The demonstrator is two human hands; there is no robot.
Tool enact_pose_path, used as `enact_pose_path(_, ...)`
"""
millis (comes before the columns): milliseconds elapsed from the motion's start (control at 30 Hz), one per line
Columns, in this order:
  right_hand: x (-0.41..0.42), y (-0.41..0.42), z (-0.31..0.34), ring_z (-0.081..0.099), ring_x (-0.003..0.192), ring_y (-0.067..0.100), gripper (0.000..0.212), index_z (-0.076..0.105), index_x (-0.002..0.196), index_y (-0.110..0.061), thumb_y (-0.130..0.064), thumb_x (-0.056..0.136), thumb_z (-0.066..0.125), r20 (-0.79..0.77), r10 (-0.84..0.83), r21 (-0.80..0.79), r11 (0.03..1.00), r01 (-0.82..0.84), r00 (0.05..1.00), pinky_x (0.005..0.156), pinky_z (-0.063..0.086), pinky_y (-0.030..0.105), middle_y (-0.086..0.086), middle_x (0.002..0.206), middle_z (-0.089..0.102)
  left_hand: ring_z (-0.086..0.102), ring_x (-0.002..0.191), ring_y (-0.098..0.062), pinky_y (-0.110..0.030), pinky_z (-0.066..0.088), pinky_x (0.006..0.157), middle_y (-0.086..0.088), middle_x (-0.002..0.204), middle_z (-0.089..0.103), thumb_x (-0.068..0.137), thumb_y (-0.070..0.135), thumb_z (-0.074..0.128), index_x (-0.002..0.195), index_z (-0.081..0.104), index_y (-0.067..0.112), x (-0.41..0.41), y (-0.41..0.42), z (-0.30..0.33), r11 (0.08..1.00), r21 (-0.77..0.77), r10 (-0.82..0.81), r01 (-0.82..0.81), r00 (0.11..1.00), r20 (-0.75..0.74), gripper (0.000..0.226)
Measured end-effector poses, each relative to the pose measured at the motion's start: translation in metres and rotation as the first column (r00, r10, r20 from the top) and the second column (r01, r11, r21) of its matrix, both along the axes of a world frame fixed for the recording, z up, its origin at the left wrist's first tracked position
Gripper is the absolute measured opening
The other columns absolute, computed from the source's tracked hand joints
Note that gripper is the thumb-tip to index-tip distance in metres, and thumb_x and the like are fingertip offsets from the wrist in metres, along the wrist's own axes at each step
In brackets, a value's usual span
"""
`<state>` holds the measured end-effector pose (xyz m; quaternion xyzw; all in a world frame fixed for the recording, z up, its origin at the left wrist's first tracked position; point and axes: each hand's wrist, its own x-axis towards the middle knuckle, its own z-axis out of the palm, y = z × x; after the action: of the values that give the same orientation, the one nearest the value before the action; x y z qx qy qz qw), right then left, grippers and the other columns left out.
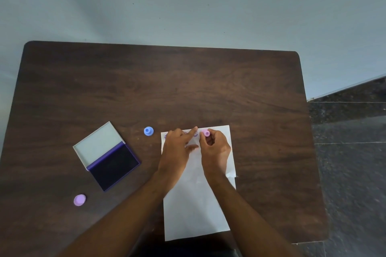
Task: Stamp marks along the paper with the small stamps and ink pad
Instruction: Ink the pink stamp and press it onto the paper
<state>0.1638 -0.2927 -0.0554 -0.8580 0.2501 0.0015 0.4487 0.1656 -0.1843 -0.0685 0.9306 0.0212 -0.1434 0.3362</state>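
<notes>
A white sheet of paper (194, 204) lies on the dark wooden table (167, 81), with a row of purple stamped marks (195, 134) along its far edge. My right hand (215, 148) pinches a small pink stamp (206, 133) against the paper, just right of the last mark. My left hand (177, 146) rests flat on the paper with its fingers apart and the forefinger stretched toward the marks. A blue stamp (148, 131) stands left of the paper. An open ink pad (113, 165) with a dark purple surface lies further left. A lilac stamp (79, 200) sits near the front left.
The ink pad's white lid (98, 142) is folded back, away from me. The paper's right edge (231, 175) is torn and curled. A pale wall rises behind the table, and dark stone floor (351, 152) lies to the right.
</notes>
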Motion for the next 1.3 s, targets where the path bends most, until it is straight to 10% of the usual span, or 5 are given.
enact_pose_path(433,0.032,-0.009,0.018,0.056,0.067,0.014,0.019,0.052,0.077,-0.011,-0.023,0.091,0.057,-0.265,0.175,-0.139,0.966,-0.217,0.948,0.053,0.040,0.024,0.004,0.080,0.064,0.059,0.101,-0.019,-0.023,0.044,0.091,-0.007,0.111,0.066,0.083,0.031,0.070,0.136,0.049,0.027,0.004,0.002,0.003,0.999,0.027,-0.046,0.045,0.998,0.049,0.057)
enact_pose_path(1300,0.030,-0.006,0.014,0.059,0.070,0.016,0.018,0.055,0.080,-0.012,-0.026,0.091,0.060,-0.259,0.167,-0.127,0.971,-0.205,0.951,0.061,0.052,0.031,0.004,0.081,0.066,0.062,0.100,-0.023,-0.022,0.044,0.087,-0.009,0.109,0.067,0.081,0.029,0.073,0.127,0.059,0.020,0.002,0.000,0.001,1.000,0.004,-0.001,0.000,0.999,0.048,0.050)
